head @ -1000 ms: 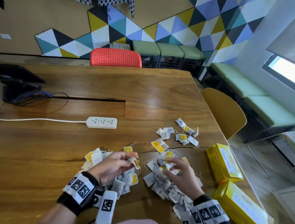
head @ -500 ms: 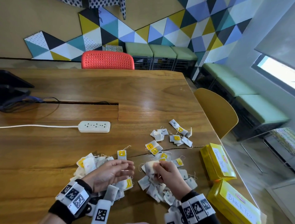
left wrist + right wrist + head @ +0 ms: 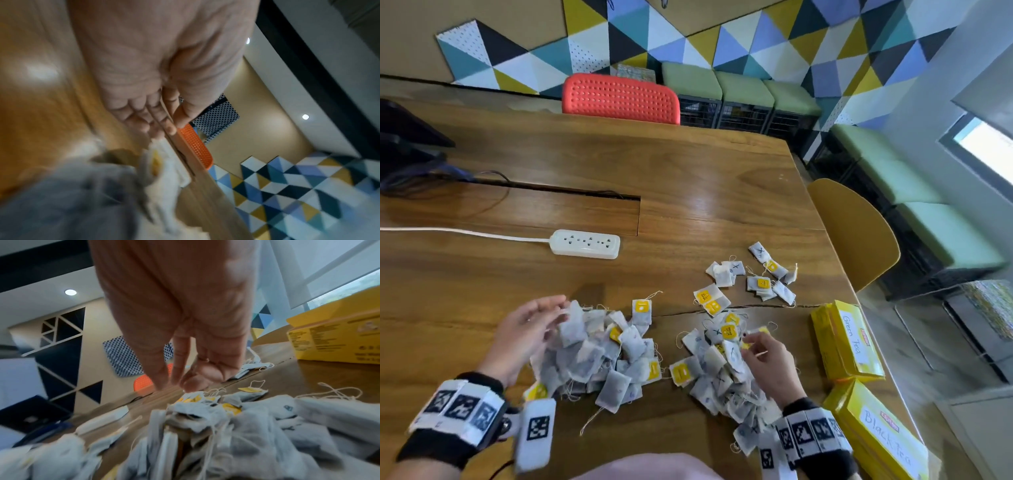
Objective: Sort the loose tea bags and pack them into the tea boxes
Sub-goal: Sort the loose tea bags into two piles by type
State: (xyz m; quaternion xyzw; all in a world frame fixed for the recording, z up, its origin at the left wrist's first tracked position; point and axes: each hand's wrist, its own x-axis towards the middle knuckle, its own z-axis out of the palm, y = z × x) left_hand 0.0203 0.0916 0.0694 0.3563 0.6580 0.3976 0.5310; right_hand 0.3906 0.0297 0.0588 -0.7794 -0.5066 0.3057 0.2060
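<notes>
Two heaps of tea bags lie near me on the wooden table [image 3: 688,192]: a left pile [image 3: 599,356] and a right pile [image 3: 719,380]. My left hand [image 3: 544,318] hovers at the left pile's outer edge with fingers stretched out; in the left wrist view the left hand [image 3: 162,128] holds nothing. My right hand [image 3: 751,342] reaches over the top of the right pile, where it pinches a yellow-tagged tea bag [image 3: 758,331]; the right wrist view shows its fingertips [image 3: 176,382] drawn together on the heap. Two shut yellow boxes stand at the right: "Green Tea" [image 3: 849,342] and "Black Tea" [image 3: 880,435].
More loose tea bags [image 3: 760,279] are scattered farther out on the right. A white power strip [image 3: 585,244] with its cord lies mid-table beside a cable slot. A dark device [image 3: 404,147] sits far left. A red chair [image 3: 619,99] and a yellow chair [image 3: 852,233] border the table.
My left hand has slid left off its pile and spread its fingers. The right hand, which held a bag up half a second ago, has reached forward to the far top of its pile.
</notes>
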